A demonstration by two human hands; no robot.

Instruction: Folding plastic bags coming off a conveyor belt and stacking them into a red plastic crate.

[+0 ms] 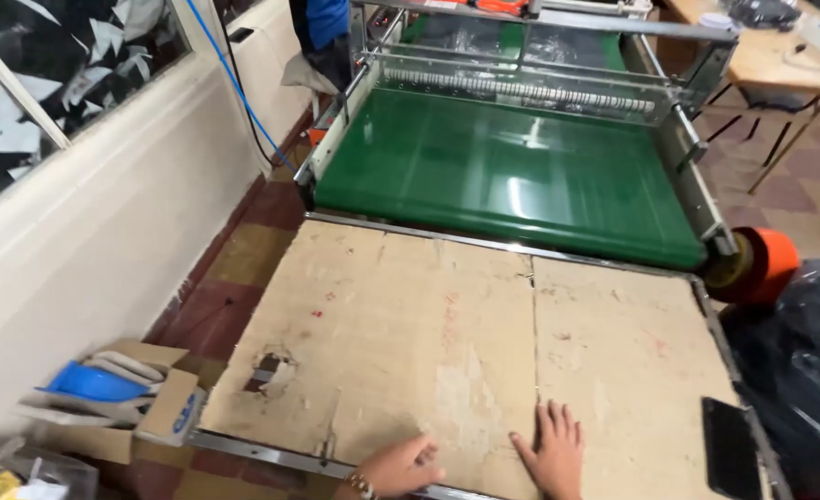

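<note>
Metal-framed table (243,443) topped with worn cardboard sheets (410,324), seam running roughly 12 to 6 right of centre. Torn hole (271,370) at about 8 o'clock on the cardboard. Black phone (730,447) lies flat at 4 o'clock near the right edge. Left hand (401,466) curled at 6 o'clock on the near edge; right hand (554,454) flat, fingers spread, just beside it on the seam. Green conveyor belt (512,176) butts the table at 12.

Under both palms, the worn tan cardboard sheet (410,324) looks matt and rough, scuffed, with a torn hole off to the left hand's (401,466) side. Past the fingertips, the green conveyor belt (512,171) is smooth glossy plastic, framed in bare shiny metal rails (521,88). By the right hand (551,451), a glossy black phone (730,446).
</note>
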